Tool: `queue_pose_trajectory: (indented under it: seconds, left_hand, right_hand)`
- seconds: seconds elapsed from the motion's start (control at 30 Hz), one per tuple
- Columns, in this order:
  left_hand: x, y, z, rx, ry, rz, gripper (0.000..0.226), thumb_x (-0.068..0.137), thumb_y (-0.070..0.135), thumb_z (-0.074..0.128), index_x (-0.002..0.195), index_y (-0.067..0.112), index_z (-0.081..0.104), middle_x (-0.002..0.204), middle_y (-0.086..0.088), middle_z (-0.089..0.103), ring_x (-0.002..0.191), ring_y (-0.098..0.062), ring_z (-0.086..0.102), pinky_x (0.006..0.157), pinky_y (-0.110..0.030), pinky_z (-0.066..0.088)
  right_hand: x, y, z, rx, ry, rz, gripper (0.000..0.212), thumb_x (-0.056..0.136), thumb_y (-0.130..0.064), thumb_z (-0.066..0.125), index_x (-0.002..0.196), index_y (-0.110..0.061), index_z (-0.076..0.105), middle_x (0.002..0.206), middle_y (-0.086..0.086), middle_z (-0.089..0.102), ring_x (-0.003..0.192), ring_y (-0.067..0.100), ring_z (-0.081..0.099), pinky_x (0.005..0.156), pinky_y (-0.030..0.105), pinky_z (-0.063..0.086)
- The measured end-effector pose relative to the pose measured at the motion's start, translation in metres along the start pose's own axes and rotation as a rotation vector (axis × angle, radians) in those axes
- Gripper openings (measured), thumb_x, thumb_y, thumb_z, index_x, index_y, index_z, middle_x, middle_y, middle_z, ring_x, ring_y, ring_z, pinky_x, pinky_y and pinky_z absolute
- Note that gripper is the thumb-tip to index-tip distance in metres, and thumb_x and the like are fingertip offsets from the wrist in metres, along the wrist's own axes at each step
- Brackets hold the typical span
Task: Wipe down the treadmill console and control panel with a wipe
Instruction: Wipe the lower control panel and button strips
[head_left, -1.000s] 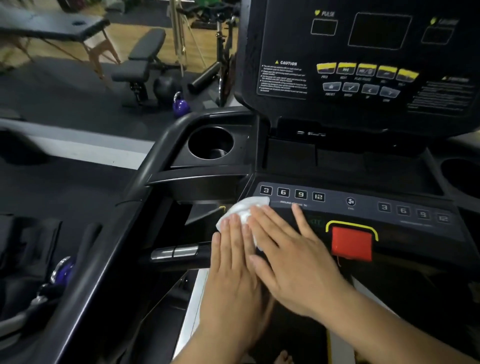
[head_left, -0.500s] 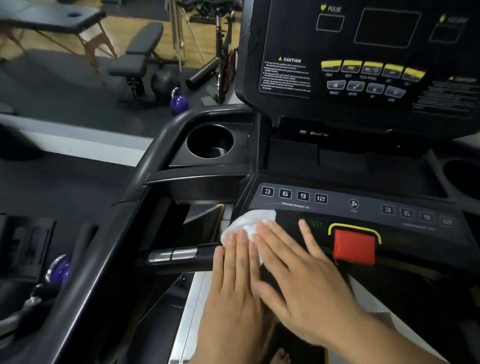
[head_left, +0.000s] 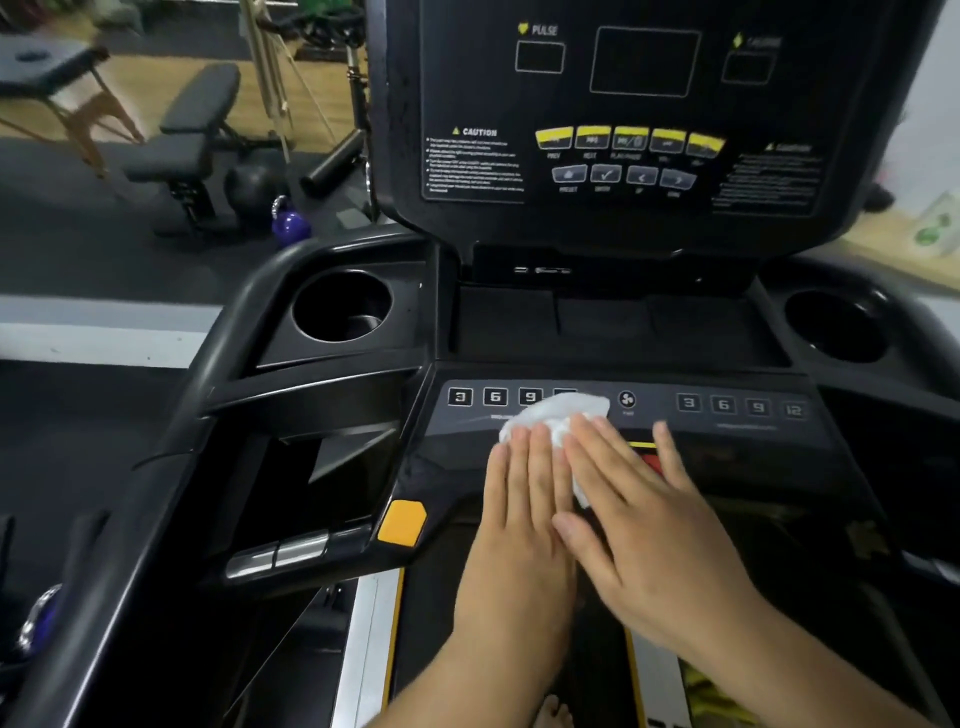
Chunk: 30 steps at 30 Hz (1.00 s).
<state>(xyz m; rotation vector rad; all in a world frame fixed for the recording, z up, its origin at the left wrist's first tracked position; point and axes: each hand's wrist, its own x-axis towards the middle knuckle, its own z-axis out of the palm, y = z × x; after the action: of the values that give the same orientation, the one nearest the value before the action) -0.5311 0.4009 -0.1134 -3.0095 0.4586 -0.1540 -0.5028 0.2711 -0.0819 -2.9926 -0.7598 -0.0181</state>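
A crumpled white wipe (head_left: 558, 415) lies on the treadmill's lower control panel (head_left: 727, 421), covering the fourth button of the left number row. My left hand (head_left: 524, 514) presses flat on the wipe's left part, fingers together. My right hand (head_left: 639, 519) lies flat over its right part and overlaps the left hand, hiding most of the red stop button (head_left: 652, 460). The upright console (head_left: 623, 114) with dark displays and yellow buttons stands behind, untouched.
Cup holders sit at the left (head_left: 340, 306) and right (head_left: 831, 325) of the tray. A yellow button (head_left: 401, 522) marks the left handlebar. Beyond the treadmill stand a weight bench (head_left: 192, 135), a purple kettlebell (head_left: 290, 223) and a massage table (head_left: 47, 67).
Both hands have slid the wipe to the right along the control panel, from its left edge onto the fourth number button. The red stop button is now mostly covered by my right hand.
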Motion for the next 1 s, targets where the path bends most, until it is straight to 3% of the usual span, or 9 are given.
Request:
queue_pose_trajectory:
  seconds: [0.07,0.23,0.4,0.6,0.8,1.0]
  left_hand:
    - [0.008,0.003,-0.001,0.007,-0.03,0.014,0.09,0.102,0.044,0.032,0.141,-0.008,-0.03,0.145,-0.035,-0.037,0.135,-0.051,-0.034,0.106,-0.06,-0.028]
    - [0.057,-0.01,-0.015,-0.013,-0.031,0.062,0.097,0.1,0.053,0.034,0.142,-0.004,-0.032,0.149,-0.032,-0.034,0.139,-0.047,-0.03,0.114,-0.057,-0.018]
    - [0.032,0.004,-0.022,-0.026,-0.102,0.199,0.099,0.099,0.054,0.037,0.142,-0.003,-0.031,0.149,-0.031,-0.035,0.137,-0.047,-0.033,0.114,-0.057,-0.017]
    - [0.077,0.008,-0.033,-0.057,-0.107,0.239,0.1,0.094,0.058,0.043,0.151,0.001,-0.016,0.157,-0.026,-0.021,0.145,-0.041,-0.022,0.118,-0.055,-0.008]
    - [0.045,0.029,-0.037,-0.02,-0.156,0.313,0.104,0.094,0.055,0.044,0.145,-0.001,-0.027,0.153,-0.028,-0.03,0.142,-0.042,-0.028,0.116,-0.053,-0.017]
    - [0.094,0.038,-0.039,-0.035,-0.129,0.305,0.099,0.093,0.059,0.042,0.151,0.003,-0.016,0.159,-0.024,-0.019,0.146,-0.038,-0.02,0.119,-0.053,-0.007]
  right_hand:
    - [0.002,0.008,0.001,-0.008,0.006,0.013,0.061,0.101,-0.054,0.01,0.147,-0.018,0.029,0.154,0.001,0.03,0.145,0.015,0.021,0.115,0.058,0.018]
    - [0.037,0.03,-0.009,-0.009,0.039,0.139,0.067,0.098,-0.054,0.0,0.148,-0.019,0.026,0.156,0.0,0.026,0.145,0.011,0.016,0.117,0.056,0.008]
    - [-0.004,0.029,-0.002,0.051,0.065,0.13,0.061,0.101,-0.053,0.005,0.146,-0.021,0.03,0.154,-0.003,0.029,0.144,0.009,0.018,0.116,0.057,0.016]
    - [0.016,0.061,-0.007,0.073,0.107,0.237,0.063,0.099,-0.049,0.001,0.148,-0.022,0.03,0.156,-0.005,0.027,0.144,0.005,0.015,0.118,0.053,0.005]
    - [-0.028,0.056,0.0,0.031,0.125,0.203,0.061,0.103,-0.047,0.007,0.141,-0.016,0.041,0.149,0.001,0.04,0.141,0.012,0.028,0.115,0.056,0.014]
    - [-0.002,0.087,-0.01,0.005,0.109,0.299,0.068,0.099,-0.046,-0.001,0.145,-0.015,0.039,0.153,0.001,0.035,0.144,0.01,0.021,0.118,0.053,0.004]
